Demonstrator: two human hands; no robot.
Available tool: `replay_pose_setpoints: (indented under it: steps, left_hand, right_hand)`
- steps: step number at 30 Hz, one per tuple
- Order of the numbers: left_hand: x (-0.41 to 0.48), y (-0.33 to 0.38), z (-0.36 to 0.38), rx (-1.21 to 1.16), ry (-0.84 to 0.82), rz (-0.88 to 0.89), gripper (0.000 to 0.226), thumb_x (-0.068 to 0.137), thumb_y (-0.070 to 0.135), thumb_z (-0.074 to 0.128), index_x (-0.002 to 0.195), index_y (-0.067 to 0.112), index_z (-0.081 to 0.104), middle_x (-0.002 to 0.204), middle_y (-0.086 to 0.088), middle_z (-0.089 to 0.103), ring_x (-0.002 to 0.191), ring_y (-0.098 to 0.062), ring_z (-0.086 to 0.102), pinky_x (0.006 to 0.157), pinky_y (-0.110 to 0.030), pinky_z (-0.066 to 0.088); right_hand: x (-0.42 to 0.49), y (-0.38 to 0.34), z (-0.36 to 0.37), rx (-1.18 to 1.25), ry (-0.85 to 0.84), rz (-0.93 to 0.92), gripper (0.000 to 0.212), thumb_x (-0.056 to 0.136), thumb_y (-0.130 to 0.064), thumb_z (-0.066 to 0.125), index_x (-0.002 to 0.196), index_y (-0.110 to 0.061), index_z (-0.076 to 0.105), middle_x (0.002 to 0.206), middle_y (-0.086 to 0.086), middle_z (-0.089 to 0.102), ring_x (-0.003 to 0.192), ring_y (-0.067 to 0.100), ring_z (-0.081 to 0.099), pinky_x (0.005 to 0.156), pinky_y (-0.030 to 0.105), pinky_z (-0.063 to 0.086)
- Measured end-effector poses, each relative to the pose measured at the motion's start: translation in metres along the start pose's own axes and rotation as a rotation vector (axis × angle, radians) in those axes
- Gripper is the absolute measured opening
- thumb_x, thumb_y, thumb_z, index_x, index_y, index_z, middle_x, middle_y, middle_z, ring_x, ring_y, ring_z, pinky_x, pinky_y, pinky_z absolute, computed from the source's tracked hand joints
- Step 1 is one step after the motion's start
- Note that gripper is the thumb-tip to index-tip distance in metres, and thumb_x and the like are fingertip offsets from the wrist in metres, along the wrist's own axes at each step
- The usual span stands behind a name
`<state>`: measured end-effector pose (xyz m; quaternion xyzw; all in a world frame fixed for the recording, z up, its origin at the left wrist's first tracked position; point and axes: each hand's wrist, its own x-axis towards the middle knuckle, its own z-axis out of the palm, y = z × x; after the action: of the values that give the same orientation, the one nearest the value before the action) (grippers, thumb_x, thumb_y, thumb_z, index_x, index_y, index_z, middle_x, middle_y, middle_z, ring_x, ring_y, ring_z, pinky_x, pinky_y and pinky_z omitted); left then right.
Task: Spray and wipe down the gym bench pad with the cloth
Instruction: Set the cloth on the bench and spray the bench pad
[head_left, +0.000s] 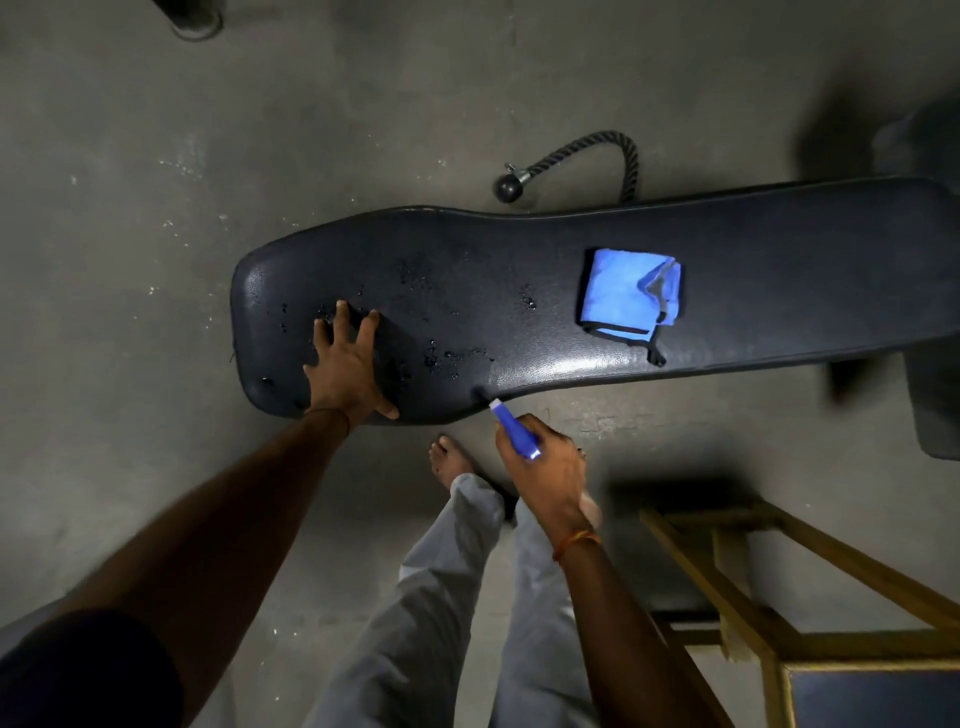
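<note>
So the folded blue cloth (623, 291) sits rightward along the black vinyl bench pad (779, 249), nearer the right hand (550, 467), which is gripping a blue spray bottle (517, 431); left hand (348, 364) lies flat, fingers spread.

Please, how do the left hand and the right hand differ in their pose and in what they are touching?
The left hand lies flat with spread fingers; the right hand is curled. The left hand presses on the bench pad; the right hand grips a blue spray bottle, held beside the pad's near edge. Neither hand touches the blue cloth.
</note>
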<state>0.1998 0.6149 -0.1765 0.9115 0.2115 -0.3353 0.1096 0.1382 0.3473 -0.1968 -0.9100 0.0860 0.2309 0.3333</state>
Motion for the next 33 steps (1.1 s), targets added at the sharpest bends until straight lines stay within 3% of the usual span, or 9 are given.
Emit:
replay_pose_setpoints:
  steps: [3,6,10,15,20,25,29,33]
  left_hand:
    - [0.000,-0.001,0.000,-0.002,0.004,0.007,0.148,0.042,0.027,0.102,0.159,0.035,0.012,0.169,-0.002,-0.011,0.154,-0.043,-0.007,0.104,-0.083,0.027]
    - [0.000,0.000,0.000,-0.011,0.007,0.009,0.147,0.041,0.025,0.102,0.158,0.034,0.014,0.169,-0.003,-0.009,0.154,-0.044,-0.006,0.103,-0.084,0.027]
    - [0.002,-0.002,0.001,-0.012,0.012,0.012,0.147,0.040,0.026,0.103,0.157,0.035,0.014,0.169,-0.002,-0.008,0.154,-0.044,-0.006,0.102,-0.085,0.027]
    - [0.002,-0.002,0.003,-0.003,0.022,0.012,0.148,0.041,0.029,0.103,0.157,0.036,0.011,0.169,-0.001,-0.009,0.154,-0.043,-0.007,0.103,-0.082,0.031]
    - [0.002,0.000,0.001,0.011,0.016,0.000,0.151,0.038,0.029,0.103,0.158,0.035,0.012,0.169,-0.002,-0.008,0.154,-0.043,-0.006,0.103,-0.080,0.035]
    - [0.001,-0.001,0.003,-0.008,0.025,0.011,0.149,0.038,0.028,0.103,0.157,0.035,0.014,0.169,-0.002,-0.007,0.154,-0.043,-0.007,0.104,-0.081,0.033]
    - [0.001,0.000,0.002,-0.008,0.023,0.006,0.150,0.038,0.027,0.103,0.157,0.035,0.014,0.169,-0.002,-0.006,0.154,-0.043,-0.007,0.104,-0.081,0.033]
    - [-0.001,0.003,0.001,-0.015,0.025,-0.007,0.150,0.039,0.025,0.103,0.158,0.035,0.014,0.169,-0.002,-0.007,0.154,-0.042,-0.008,0.105,-0.081,0.031]
  right_hand:
    - [0.008,-0.010,-0.009,0.088,0.124,0.104,0.023,0.084,-0.069,0.053,0.078,-0.047,0.053,0.059,-0.011,0.052,0.058,0.015,0.055,0.068,0.031,0.051]
    - [0.019,-0.008,-0.023,0.178,0.239,0.204,0.037,0.082,-0.072,0.051,0.097,-0.039,0.058,0.069,-0.004,0.063,0.067,0.025,0.063,0.068,0.033,0.052]
    - [0.025,0.001,-0.037,0.324,0.386,0.312,0.027,0.090,-0.049,0.067,0.079,-0.025,0.059,0.059,-0.003,0.051,0.064,0.027,0.054,0.064,0.027,0.037]
    - [0.009,0.022,-0.039,0.269,0.344,0.364,0.027,0.089,-0.044,0.070,0.088,-0.017,0.069,0.077,0.013,0.070,0.078,0.040,0.065,0.068,0.034,0.046]
    - [-0.005,0.030,-0.026,0.189,0.234,0.247,0.028,0.087,-0.050,0.067,0.085,-0.022,0.067,0.072,0.008,0.069,0.074,0.038,0.068,0.070,0.039,0.055]
    - [0.008,0.020,-0.029,0.095,0.161,0.126,0.033,0.081,-0.063,0.052,0.097,-0.034,0.056,0.070,0.004,0.070,0.073,0.037,0.067,0.071,0.038,0.055]
    - [0.037,0.002,-0.045,0.246,0.252,0.151,0.027,0.088,-0.048,0.069,0.088,-0.020,0.067,0.074,0.011,0.071,0.074,0.039,0.066,0.061,0.030,0.041]
    - [0.066,-0.014,-0.064,0.321,0.313,0.190,0.033,0.089,-0.048,0.068,0.087,-0.015,0.070,0.076,0.016,0.071,0.079,0.042,0.065,0.069,0.039,0.051]
